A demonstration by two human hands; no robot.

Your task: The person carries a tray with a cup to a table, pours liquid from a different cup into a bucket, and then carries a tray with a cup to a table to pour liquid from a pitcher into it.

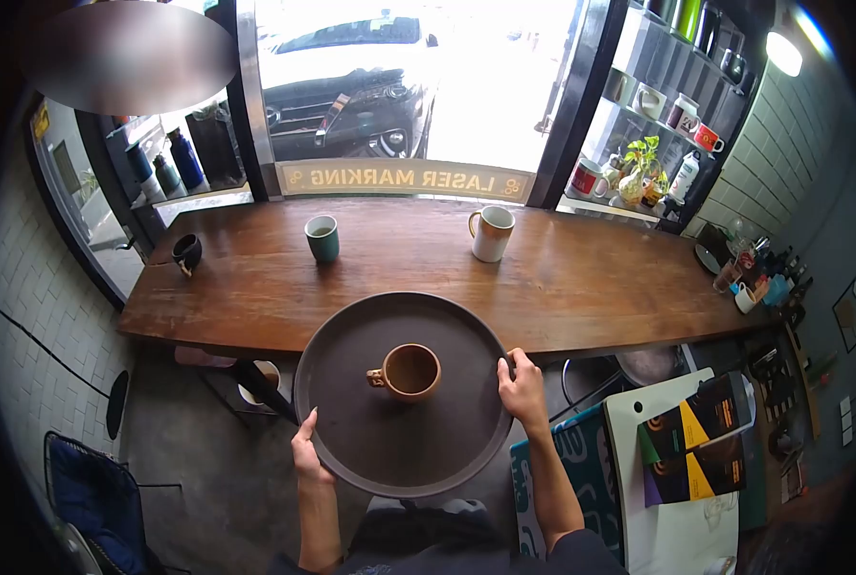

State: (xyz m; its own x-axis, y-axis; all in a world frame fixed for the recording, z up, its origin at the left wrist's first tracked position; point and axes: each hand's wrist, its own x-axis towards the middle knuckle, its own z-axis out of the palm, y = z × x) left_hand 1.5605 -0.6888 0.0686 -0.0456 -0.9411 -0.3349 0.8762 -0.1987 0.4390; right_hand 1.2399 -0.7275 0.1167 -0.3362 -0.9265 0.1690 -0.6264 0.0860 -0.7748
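A round dark tray (351, 335) is held level in front of me, its far edge overlapping the table's front edge in view. On it stands a brown cup (411, 372), its handle pointing left. My left hand (309, 450) grips the tray's lower left rim. At the right rim, my right hand (521, 388) is closed on the tray. The wooden table (399, 273) bears a small black cup (186, 253) at the left, a green cup (322, 239) left of centre and a tall white and brown mug (492, 235) right of centre.
A white surface (629, 412) with dark and yellow leaflets (701, 436) is at my right. A blue chair (97, 503) stands at lower left, and a stool (203, 357) is under the table. Shelves of mugs (648, 101) and bottles (185, 158) flank the window.
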